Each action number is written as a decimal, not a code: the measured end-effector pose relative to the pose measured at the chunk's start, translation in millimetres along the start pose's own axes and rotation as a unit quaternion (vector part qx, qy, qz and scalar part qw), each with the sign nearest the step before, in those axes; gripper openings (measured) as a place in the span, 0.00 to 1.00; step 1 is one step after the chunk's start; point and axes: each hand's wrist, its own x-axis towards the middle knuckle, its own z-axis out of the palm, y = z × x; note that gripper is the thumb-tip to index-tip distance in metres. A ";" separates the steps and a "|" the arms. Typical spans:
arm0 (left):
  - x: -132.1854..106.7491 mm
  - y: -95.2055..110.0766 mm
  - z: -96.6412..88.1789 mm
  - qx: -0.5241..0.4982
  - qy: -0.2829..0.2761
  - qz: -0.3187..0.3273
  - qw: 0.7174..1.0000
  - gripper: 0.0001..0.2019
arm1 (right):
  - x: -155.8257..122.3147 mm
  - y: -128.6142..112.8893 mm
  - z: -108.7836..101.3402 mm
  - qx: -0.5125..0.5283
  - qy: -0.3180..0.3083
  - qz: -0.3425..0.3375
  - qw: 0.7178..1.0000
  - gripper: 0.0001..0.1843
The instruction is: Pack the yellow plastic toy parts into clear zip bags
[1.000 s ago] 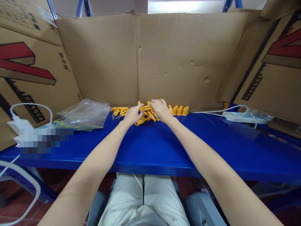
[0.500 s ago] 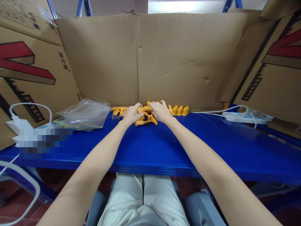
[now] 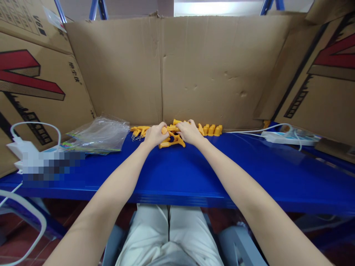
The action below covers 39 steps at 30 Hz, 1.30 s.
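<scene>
Both my hands reach to the back of the blue table, among orange plastic parts. My left hand (image 3: 155,135) is closed on an orange plastic piece (image 3: 164,130) whose round end shows past the fingertips. My right hand (image 3: 189,130) curls over the other side of the same cluster, its fingers partly hidden; it seems to grip an orange part there. In front of and between the hands lies an orange piece with a ribbed handle and open loops (image 3: 172,142). Small orange parts with metal chains (image 3: 137,133) sit left of my left hand.
Several orange cup-like pieces (image 3: 212,130) stand in a row at right. Clear plastic bags (image 3: 97,135) lie stacked at left. White power strips (image 3: 290,138) with cables rest at both sides. A tall cardboard wall (image 3: 210,70) closes off the back of the blue table (image 3: 177,173).
Both hands stay in nearly the same place on the orange parts. My right hand's fingers have shifted slightly. The view has moved very little.
</scene>
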 end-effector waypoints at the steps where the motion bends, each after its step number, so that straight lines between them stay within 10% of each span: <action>1: 0.1 0.2 0.2 -0.001 0.002 0.001 1.000 0.16 | 0.1 -0.3 -1.6 -0.006 0.006 0.002 1.000 0.13; 39: 0.9 -1.1 -2.9 0.003 0.000 -0.011 1.000 0.17 | -4.3 5.8 -0.7 0.002 0.047 -0.027 0.999 0.18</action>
